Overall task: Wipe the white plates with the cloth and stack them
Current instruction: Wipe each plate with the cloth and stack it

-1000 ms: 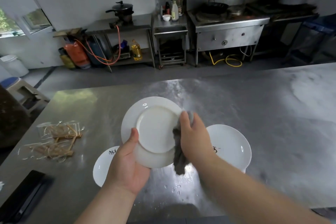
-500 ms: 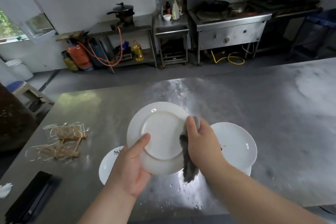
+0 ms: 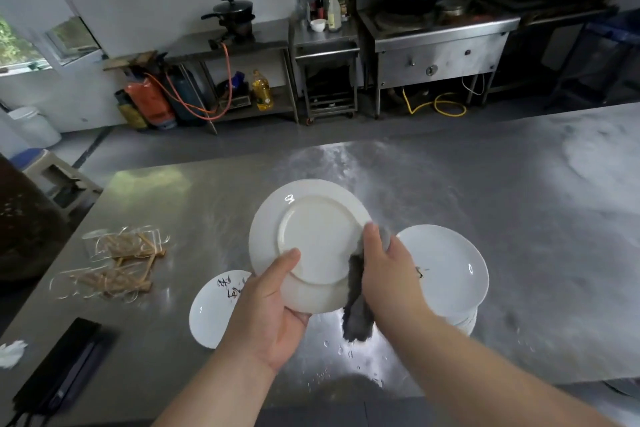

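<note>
White plate (image 3: 311, 236) is gripped underside-up by the left hand (image 3: 266, 315); grey cloth (image 3: 356, 305) is pinched against its rim by the right hand (image 3: 388, 267); stacked plates (image 3: 446, 274) sit right of the hands.

Your stainless steel worktable (image 3: 519, 253) carries, at its left end, clear-wrapped bundles of wooden sticks (image 3: 117, 263) and a flat black case (image 3: 62, 367). Beyond its far edge stand an orange gas cylinder (image 3: 149, 104) and a yellow oil bottle (image 3: 261, 94).
</note>
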### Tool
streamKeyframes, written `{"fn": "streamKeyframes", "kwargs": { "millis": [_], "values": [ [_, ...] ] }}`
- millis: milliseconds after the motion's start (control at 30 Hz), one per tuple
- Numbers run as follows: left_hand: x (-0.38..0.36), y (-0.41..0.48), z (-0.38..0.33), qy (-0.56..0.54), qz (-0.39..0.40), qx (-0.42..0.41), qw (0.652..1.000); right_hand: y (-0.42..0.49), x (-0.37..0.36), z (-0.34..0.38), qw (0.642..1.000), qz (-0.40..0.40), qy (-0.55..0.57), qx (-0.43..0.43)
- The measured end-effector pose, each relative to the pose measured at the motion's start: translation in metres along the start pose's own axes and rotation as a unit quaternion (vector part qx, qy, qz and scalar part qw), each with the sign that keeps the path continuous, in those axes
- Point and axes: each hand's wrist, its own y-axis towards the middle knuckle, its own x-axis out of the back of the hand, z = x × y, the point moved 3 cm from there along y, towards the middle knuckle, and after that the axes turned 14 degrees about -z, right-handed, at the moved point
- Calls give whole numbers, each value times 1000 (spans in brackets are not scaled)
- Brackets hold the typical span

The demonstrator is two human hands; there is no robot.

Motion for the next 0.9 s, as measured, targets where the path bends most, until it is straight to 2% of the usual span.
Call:
{"fn": "streamKeyframes", "kwargs": {
  "millis": [67,133,200,233,267,333,367,433,467,567,667,767,900],
  "values": [
    [4,-3,-1,9,24,28,999,27,3,23,996,35,-32,78],
    [7,-3,-8,33,44,35,998,48,5,56,974,124,-67,180],
    [5,-1,-12,61,45,31,997,55,0,71,947,209,-97,223],
    [5,0,-12,67,42,31,996,53,-1,71,944,210,-108,231],
    [5,1,-10,61,37,32,997,49,-2,67,950,176,-108,233],
    [3,3,-5,40,28,31,998,28,0,39,977,65,-63,193],
    [1,4,-3,33,15,28,999,12,2,22,988,35,-32,144],
    [-3,2,4,31,-22,15,999,-12,1,-4,999,34,-16,37],
    [-7,1,7,31,-34,10,999,-11,-1,-6,998,40,-37,11],
    [-19,-2,11,9,-59,12,998,26,-6,21,989,56,-123,57],
    [-36,1,4,-17,-72,9,997,52,-9,47,993,47,-71,79],
    [-50,13,3,-38,-92,12,995,19,-18,24,997,33,-28,62],
    [-63,23,22,-18,-140,58,988,-18,-9,-18,996,28,-83,-4]
  ]
}}
